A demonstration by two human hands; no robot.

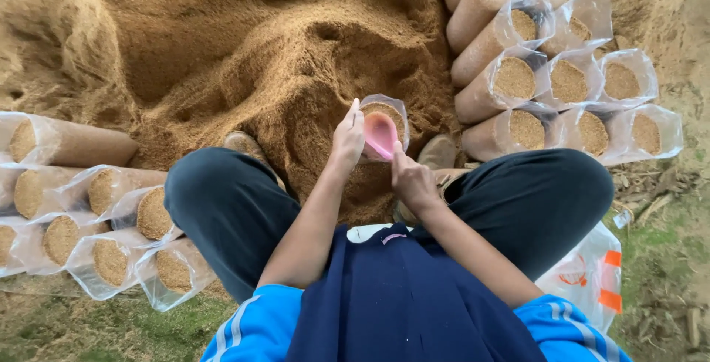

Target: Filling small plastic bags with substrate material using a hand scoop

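Brown sawdust is scooped by the right hand (pixel 411 178), closed on a pink plastic scoop (pixel 380 134), into a nearly full clear plastic bag (pixel 396 110) gripped by the left hand (pixel 347 139), beside many filled bags (pixel 569 81) and a big sawdust pile (pixel 244 44).

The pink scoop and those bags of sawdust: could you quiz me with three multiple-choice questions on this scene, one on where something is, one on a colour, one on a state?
1. Where are the filled bags stacked?
A. On both sides of the person
B. Only on the left
C. Behind the pile

2. What colour is the scoop?
A. Green
B. Pink
C. White

3. How is the bag between the hands?
A. Tied shut
B. Empty and flat
C. Open at the top, with sawdust in it

Answers:
1 A: stacks lie at left and right.
2 B: the scoop at the right hand is pink.
3 C: the left hand steadies the open bag, fill showing.
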